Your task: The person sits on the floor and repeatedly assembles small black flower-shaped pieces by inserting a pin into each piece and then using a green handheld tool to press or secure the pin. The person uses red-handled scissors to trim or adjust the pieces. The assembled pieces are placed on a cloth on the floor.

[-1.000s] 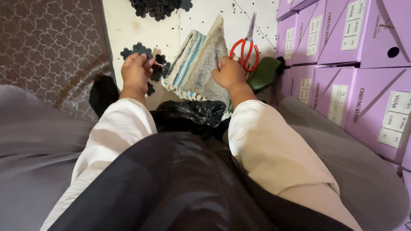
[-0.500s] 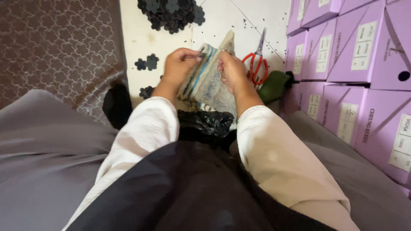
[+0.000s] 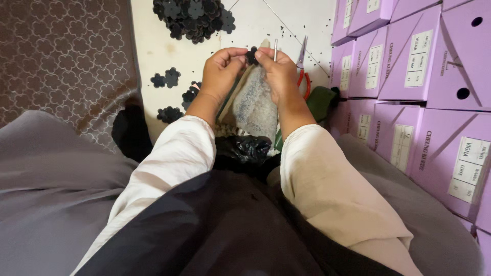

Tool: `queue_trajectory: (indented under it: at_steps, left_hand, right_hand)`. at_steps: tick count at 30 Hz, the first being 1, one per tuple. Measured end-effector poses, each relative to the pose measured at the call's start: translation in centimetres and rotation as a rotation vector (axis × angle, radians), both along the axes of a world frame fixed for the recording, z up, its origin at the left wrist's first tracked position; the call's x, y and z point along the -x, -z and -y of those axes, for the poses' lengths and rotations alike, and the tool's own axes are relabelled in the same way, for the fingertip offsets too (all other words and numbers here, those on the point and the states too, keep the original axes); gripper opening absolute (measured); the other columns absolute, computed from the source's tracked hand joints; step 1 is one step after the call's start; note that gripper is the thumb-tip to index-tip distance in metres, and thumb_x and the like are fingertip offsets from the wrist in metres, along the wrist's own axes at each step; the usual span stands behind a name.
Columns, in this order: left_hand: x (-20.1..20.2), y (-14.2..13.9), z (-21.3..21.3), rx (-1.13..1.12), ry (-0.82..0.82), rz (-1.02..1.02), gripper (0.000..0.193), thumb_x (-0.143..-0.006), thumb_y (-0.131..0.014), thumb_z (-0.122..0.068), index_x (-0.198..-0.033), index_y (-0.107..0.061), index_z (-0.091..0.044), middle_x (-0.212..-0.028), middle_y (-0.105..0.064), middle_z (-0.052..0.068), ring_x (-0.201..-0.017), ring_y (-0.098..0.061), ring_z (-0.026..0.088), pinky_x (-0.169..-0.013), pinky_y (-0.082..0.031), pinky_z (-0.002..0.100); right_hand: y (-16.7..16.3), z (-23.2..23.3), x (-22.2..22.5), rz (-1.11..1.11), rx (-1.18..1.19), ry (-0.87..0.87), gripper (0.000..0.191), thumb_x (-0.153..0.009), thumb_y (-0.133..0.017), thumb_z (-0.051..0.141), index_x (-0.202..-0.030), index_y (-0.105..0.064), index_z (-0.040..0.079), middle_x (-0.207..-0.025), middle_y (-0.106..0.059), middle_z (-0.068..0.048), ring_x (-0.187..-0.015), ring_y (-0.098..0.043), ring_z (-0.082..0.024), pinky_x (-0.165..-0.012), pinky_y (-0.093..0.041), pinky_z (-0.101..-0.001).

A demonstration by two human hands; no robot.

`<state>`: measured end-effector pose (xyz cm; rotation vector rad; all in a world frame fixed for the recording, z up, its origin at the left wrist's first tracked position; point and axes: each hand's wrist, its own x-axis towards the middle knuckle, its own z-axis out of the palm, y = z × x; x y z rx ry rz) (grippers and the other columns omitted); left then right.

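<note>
Item: left hand (image 3: pixel 221 69), fingers pinched on a small black flower-shaped piece (image 3: pixel 251 56), raised to 12 o'clock of the lap; a second ago it was low by the floor pieces.
Item: right hand (image 3: pixel 279 71), closed on a thin metal needle (image 3: pixel 275 50) standing upright, and steadying a grey-blue glittery shoe upper (image 3: pixel 254 105) just below. Both hands have come together, so the flower now meets the upper, seemingly ready for stitching.
Item: red-handled scissors (image 3: pixel 304 71), 1 o'clock.
Item: heap of black flowers (image 3: pixel 192 19), 11 o'clock.
Item: lilac cardboard boxes (image 3: pixel 409 71), 3 o'clock.
</note>
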<state>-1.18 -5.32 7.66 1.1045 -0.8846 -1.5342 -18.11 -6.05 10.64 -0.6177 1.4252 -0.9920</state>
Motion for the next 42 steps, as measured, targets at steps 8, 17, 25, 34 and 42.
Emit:
queue_trajectory:
  at_steps: [8, 17, 25, 34, 42]
  left_hand:
    - [-0.2, -0.6, 0.4, -0.051, 0.000, -0.081, 0.018, -0.091, -0.074, 0.000, -0.108, -0.070, 0.000, -0.092, -0.072, 0.003, -0.081, -0.065, 0.008, -0.076, -0.055, 0.022]
    - [0.1, 1.0, 1.1, -0.016, 0.020, -0.105, 0.022, -0.090, -0.077, 0.005, -0.105, -0.063, -0.003, -0.090, -0.069, 0.001, -0.080, -0.064, 0.007, -0.073, -0.053, 0.021]
    - [0.0, 0.5, 1.7, -0.064, 0.005, -0.223, 0.020, -0.090, -0.073, 0.006, -0.106, -0.065, -0.003, -0.091, -0.071, 0.001, -0.082, -0.065, 0.007, -0.076, -0.055, 0.021]
    - [-0.4, 1.4, 1.6, 0.026, 0.049, -0.077, 0.013, -0.097, -0.073, 0.003, -0.103, -0.065, -0.004, -0.091, -0.068, -0.002, -0.080, -0.060, 0.005, -0.072, -0.051, 0.020]
    - [-0.1, 1.9, 1.6, 0.050, 0.040, -0.083, 0.015, -0.097, -0.071, 0.005, -0.103, -0.063, -0.006, -0.097, -0.070, 0.000, -0.087, -0.064, 0.006, -0.077, -0.054, 0.022]
  right_hand:
    - [-0.8, 0.1, -0.3, 0.086, 0.040, 0.016, 0.023, -0.088, -0.082, 0.017, -0.106, -0.074, 0.004, -0.075, -0.060, 0.004, -0.054, -0.041, -0.005, -0.051, -0.034, -0.0238]
    - [0.8, 0.8, 0.7, 0.290, -0.037, 0.037, 0.035, -0.088, -0.078, 0.024, -0.112, -0.072, 0.000, -0.091, -0.065, -0.006, -0.045, -0.033, -0.005, -0.048, -0.032, -0.0240]
    - [0.9, 1.2, 1.1, 0.297, -0.039, -0.024, 0.041, -0.087, -0.081, 0.026, -0.114, -0.069, -0.001, -0.102, -0.066, -0.011, -0.047, -0.033, -0.004, -0.051, -0.032, -0.0238]
    - [0.5, 1.1, 1.4, 0.292, -0.097, -0.055, 0.038, -0.086, -0.082, 0.027, -0.104, -0.064, -0.001, -0.095, -0.066, -0.009, -0.048, -0.034, -0.005, -0.053, -0.034, -0.0248]
    - [0.1, 0.8, 1.3, 0.323, -0.113, -0.060, 0.033, -0.086, -0.083, 0.024, -0.101, -0.064, 0.001, -0.086, -0.061, -0.003, -0.049, -0.035, -0.007, -0.053, -0.034, -0.0263]
